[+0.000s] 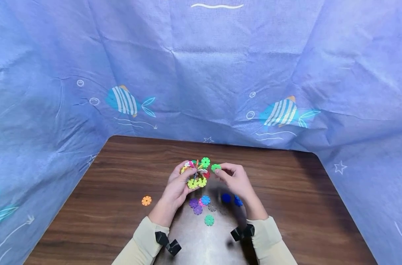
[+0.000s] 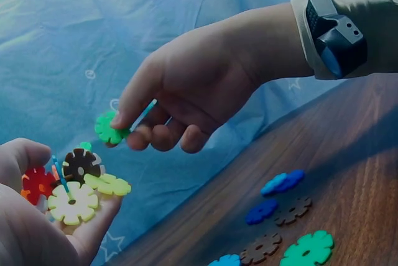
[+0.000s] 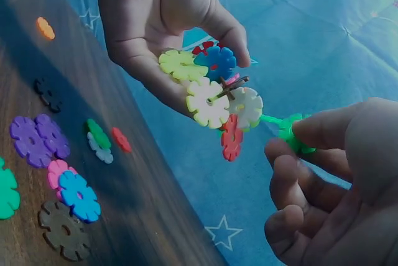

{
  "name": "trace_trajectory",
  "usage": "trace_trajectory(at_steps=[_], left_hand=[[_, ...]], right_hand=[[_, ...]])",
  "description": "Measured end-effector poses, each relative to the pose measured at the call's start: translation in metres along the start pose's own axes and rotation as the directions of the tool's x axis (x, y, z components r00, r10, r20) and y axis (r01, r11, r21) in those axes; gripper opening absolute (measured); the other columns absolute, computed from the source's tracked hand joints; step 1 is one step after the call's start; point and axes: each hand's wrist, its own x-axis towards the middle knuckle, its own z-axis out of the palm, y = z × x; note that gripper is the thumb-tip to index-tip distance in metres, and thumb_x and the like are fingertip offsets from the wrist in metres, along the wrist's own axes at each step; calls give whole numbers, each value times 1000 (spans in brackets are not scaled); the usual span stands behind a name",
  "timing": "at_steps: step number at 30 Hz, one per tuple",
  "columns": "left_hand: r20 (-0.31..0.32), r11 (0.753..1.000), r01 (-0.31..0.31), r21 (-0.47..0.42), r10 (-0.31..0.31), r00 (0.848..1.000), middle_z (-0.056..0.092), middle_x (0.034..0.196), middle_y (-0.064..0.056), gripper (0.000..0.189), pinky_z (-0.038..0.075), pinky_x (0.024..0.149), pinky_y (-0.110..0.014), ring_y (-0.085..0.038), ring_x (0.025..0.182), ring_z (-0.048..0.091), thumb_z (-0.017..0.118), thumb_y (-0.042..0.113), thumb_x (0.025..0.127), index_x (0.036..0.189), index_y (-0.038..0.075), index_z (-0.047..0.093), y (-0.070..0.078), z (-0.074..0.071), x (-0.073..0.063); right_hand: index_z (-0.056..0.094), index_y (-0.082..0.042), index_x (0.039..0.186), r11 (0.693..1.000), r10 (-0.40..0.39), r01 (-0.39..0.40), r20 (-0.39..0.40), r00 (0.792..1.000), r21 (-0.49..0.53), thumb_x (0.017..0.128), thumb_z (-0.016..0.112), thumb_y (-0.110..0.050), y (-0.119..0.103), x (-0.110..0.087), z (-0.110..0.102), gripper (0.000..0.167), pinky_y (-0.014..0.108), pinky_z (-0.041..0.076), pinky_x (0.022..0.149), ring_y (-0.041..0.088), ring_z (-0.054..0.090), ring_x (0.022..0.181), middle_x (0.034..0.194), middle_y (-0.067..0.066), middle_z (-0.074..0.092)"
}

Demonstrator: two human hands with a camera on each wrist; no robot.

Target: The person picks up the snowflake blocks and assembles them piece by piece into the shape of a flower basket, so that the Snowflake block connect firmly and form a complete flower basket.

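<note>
My left hand [image 1: 175, 188] holds a cluster of interlocking flower discs [image 1: 202, 182] in several colours, slotted together at differing angles. Yellow, white, red, blue and brown discs of the cluster [image 3: 208, 103] show in the right wrist view. My right hand [image 1: 236, 179], just to the right, pinches a green flower disc [image 1: 216, 168] between thumb and fingers. In the right wrist view that disc [image 3: 292, 134] lies close to a green edge of the cluster; whether they touch I cannot tell. My left fingers are partly hidden behind the cluster.
Loose discs lie on the brown wooden table [image 1: 114, 221] below the hands: purple [image 1: 198, 209], light blue [image 1: 205, 200], green [image 1: 209, 220] and dark blue [image 1: 226, 198] among them. An orange disc [image 1: 146, 200] sits apart at left. A blue fish-print cloth [image 1: 201, 92] hangs behind.
</note>
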Motion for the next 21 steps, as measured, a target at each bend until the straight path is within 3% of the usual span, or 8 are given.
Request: trace_trajectory(at_steps=[6, 15, 21], left_hand=[[-7, 999, -37, 28, 38, 999, 55, 132, -12, 70, 62, 80, -40, -17, 99, 68, 67, 9, 96, 156, 15, 32, 2, 2, 0], [-9, 999, -34, 42, 34, 999, 57, 130, -12, 73, 63, 80, -42, -18, 98, 70, 68, 8, 96, 158, 15, 30, -2, 4, 2], [-10, 997, -41, 62, 41, 999, 61, 125, -12, 73, 64, 81, -44, -19, 96, 71, 68, 5, 95, 157, 16, 31, -5, 7, 1]], right_hand=[[77, -3, 110, 999, -38, 38, 0, 999, 16, 94, 74, -9, -1, 2, -1, 18, 24, 53, 57, 22, 65, 68, 88, 17, 74], [76, -2, 114, 999, -40, 40, -2, 999, -11, 90, 78, -8, -3, 3, -3, 25, 25, 52, 56, 10, 62, 62, 86, 18, 76], [75, 2, 115, 999, -29, 28, -17, 999, -46, 90, 76, -3, -10, 0, -5, 25, 26, 52, 56, 22, 64, 63, 87, 20, 76]])
